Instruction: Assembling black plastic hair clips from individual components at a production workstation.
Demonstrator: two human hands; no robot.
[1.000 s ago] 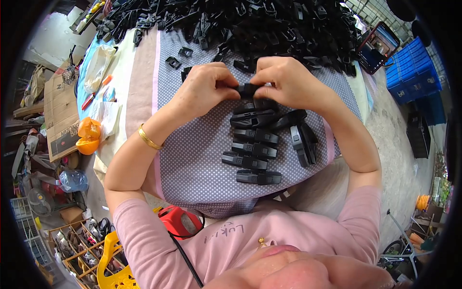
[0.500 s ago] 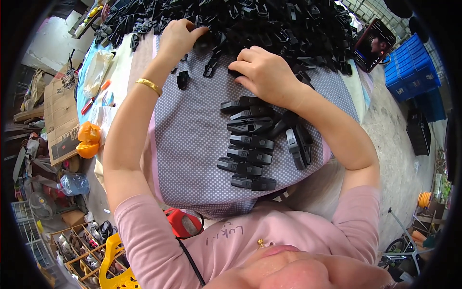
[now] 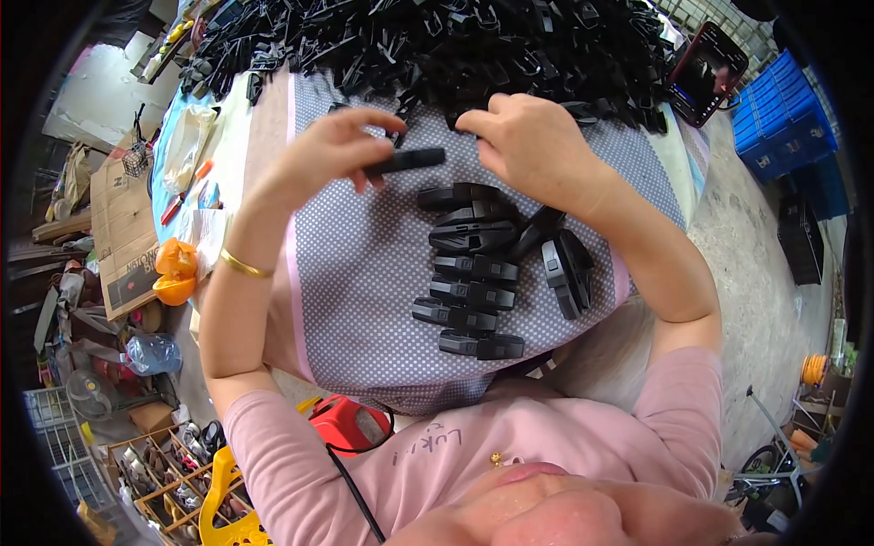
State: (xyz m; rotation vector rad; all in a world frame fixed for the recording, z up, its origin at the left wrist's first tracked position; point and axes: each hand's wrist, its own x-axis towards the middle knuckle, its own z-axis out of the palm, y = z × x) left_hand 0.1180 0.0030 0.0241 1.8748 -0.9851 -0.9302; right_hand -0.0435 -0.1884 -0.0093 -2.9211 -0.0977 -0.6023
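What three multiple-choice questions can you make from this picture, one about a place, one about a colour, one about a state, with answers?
1. Where does the big heap of black parts lie?
A. at the cloth's far edge
B. on the floor
C. in the blue crate

2. What colour is the dotted cloth?
A. green
B. grey with white dots
C. red

3. What is the left hand doing?
A. lying flat and empty
B. holding a black part in its fingers
C. gripping the phone

Answers: 1 A, the heap spreads beyond both hands along the far edge. 2 B, the bare cloth shows it. 3 B, the part sticks out from its grip toward the right hand.
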